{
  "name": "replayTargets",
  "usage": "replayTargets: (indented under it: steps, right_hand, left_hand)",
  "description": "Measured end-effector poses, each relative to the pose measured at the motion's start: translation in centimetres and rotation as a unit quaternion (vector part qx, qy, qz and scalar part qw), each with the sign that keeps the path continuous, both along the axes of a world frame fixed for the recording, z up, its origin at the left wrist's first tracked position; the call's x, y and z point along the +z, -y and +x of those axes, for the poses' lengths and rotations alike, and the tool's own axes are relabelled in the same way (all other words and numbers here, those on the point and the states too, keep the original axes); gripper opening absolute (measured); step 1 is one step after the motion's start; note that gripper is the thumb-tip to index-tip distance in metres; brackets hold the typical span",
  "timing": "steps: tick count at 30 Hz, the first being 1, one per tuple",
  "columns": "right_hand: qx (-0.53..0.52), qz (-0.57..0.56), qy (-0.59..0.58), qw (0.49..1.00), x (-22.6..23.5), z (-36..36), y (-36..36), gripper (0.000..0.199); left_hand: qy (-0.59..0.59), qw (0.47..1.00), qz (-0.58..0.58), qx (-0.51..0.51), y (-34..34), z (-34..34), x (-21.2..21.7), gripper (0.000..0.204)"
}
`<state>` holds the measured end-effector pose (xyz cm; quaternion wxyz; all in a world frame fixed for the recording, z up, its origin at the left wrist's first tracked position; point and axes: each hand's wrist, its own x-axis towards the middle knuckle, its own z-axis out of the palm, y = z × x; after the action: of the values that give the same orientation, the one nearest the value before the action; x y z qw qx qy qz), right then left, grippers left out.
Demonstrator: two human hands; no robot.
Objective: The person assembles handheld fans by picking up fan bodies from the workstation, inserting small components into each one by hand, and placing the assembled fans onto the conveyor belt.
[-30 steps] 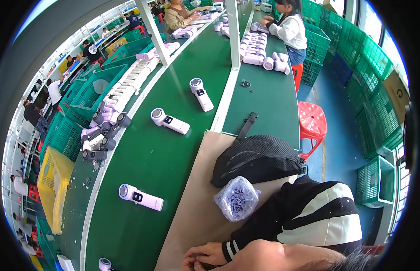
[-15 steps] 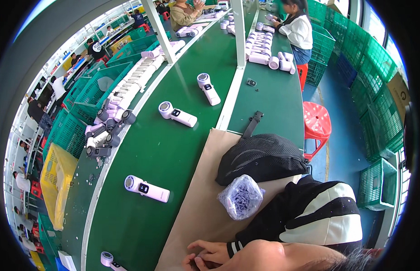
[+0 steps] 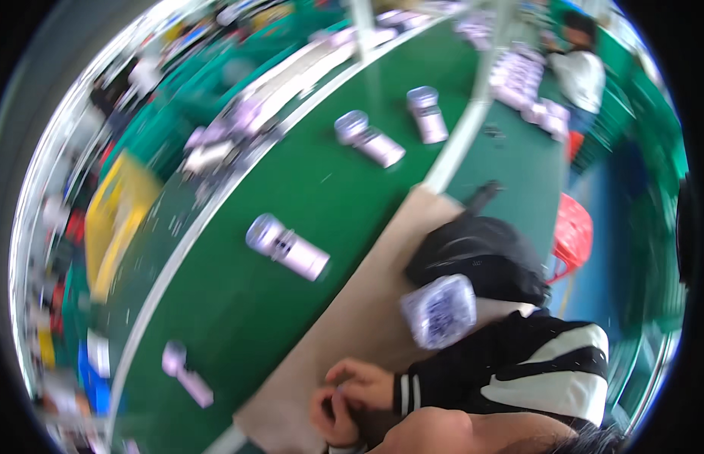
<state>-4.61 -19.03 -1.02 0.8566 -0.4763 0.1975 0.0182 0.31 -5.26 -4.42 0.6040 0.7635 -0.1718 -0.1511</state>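
My right hand and my left hand meet over the brown sheet at the table's near edge. The fingers of both are bent and brought together, almost touching. Whatever lies between the fingertips is too small and blurred to name. Beyond my right forearm sits a clear plastic bag full of small purple pieces. Against it rests a black mesh bag with a strap.
Several pale-purple handheld fans lie spaced along the green conveyor belt, the closest left of the sheet. A yellow crate stands beyond the belt. At right are a red stool and another person beside grouped fans.
The whole view has swung and blurred, so belt, fans and bags appear shifted. My left hand shows more fully now, and both hands stay close together.
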Motion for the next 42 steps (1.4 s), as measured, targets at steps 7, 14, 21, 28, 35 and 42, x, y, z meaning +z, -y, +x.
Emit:
replayTargets:
  steps: [7,14,21,28,35,42]
  right_hand:
    - [0.006,0.027,-0.036,0.999,1.0,0.5,0.6,0.037]
    - [0.042,0.052,-0.028,0.997,0.9,0.9,0.9,0.040]
    - [0.025,0.047,-0.005,0.999,-0.1,0.6,1.0,0.044]
    - [0.026,0.032,-0.012,0.999,-0.3,0.8,0.7,0.050]
    - [0.036,0.006,-0.019,0.999,0.3,1.2,0.7,0.055]
    - [0.032,0.023,-0.006,0.999,-0.5,1.1,0.5,0.055]
  left_hand:
    - [0.061,0.995,-0.074,-0.024,1.1,0.7,2.8,0.021]
    - [0.032,0.996,-0.071,-0.047,0.4,1.1,4.4,0.025]
    - [0.009,0.994,-0.104,-0.015,0.5,0.8,4.2,0.024]
    - [-0.006,0.993,-0.120,-0.002,0.4,1.1,4.0,0.019]
    - [0.026,0.990,-0.137,-0.012,0.3,1.5,4.0,0.014]
    - [-0.001,0.992,-0.124,0.001,0.2,1.4,3.9,0.013]
